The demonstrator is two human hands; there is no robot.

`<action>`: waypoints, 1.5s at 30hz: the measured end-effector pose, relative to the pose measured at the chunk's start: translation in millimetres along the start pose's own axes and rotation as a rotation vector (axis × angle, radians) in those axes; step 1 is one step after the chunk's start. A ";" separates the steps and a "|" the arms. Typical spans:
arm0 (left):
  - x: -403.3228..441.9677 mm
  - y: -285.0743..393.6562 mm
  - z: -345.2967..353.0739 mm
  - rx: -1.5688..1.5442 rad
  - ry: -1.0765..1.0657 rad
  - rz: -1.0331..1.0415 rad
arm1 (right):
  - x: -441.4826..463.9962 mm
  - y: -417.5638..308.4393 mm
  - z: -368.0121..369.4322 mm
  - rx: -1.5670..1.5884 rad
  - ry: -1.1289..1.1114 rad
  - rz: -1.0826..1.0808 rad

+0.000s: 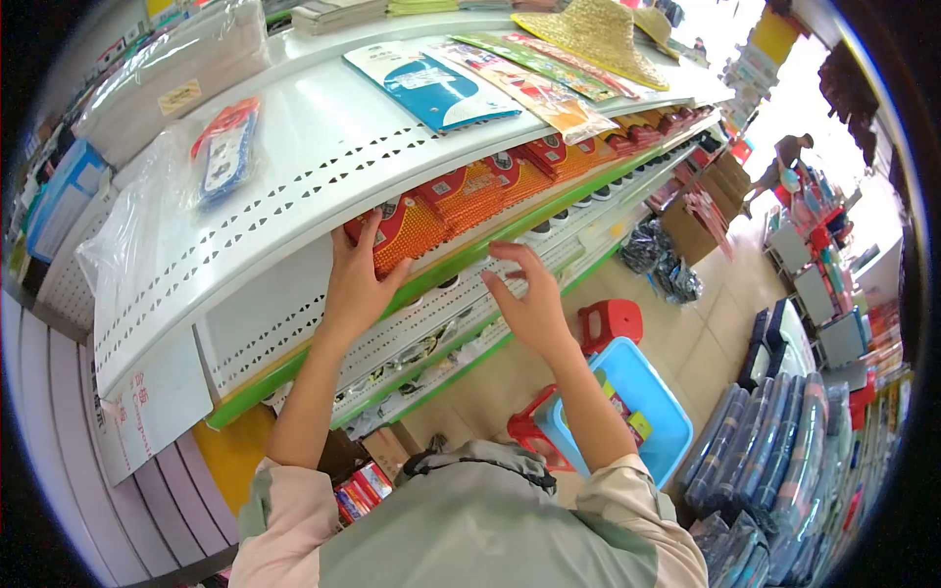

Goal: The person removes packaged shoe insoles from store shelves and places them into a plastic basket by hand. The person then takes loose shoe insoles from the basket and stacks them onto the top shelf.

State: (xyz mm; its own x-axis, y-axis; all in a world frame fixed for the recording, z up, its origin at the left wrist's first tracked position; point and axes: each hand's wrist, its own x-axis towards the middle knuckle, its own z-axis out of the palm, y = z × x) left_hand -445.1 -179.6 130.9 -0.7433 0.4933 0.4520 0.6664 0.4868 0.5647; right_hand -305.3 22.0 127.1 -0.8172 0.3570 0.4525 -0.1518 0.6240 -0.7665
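Note:
My left hand reaches under the overhanging white top shelf. Its fingers are spread against the near end of a red and orange mesh-patterned packet, the closest in a row of similar packets. What exactly is in the packets I cannot make out. Just outside the green shelf edge, my right hand hovers with curled fingers apart from the thumb, and nothing shows between them.
On the white top shelf lie flat packs, a bagged item and a straw hat. Below stand a blue tub and a red stool. Wrapped rolls stand at right; a person is far off.

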 end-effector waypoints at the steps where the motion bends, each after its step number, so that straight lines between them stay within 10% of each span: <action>1: 0.2 -0.2 -1.1 -0.046 -0.003 -0.014 | 7.9 2.4 3.7 -0.064 0.022 -0.035; 26: -1.7 -5.1 3.3 -0.049 0.039 -0.005 | 36.1 12.5 23.0 -0.141 0.010 -0.109; 45: 0.1 -8.4 0.0 -0.044 0.062 0.066 | 120.6 36.4 -11.0 -0.837 -0.173 -1.010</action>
State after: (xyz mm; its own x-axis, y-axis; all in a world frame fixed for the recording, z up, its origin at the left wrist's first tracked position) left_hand -450.8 -183.7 126.2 -0.7009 0.4768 0.5304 0.7119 0.4222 0.5612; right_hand -403.2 95.4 158.8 -0.6173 -0.5690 0.5433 -0.3957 0.8214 0.4107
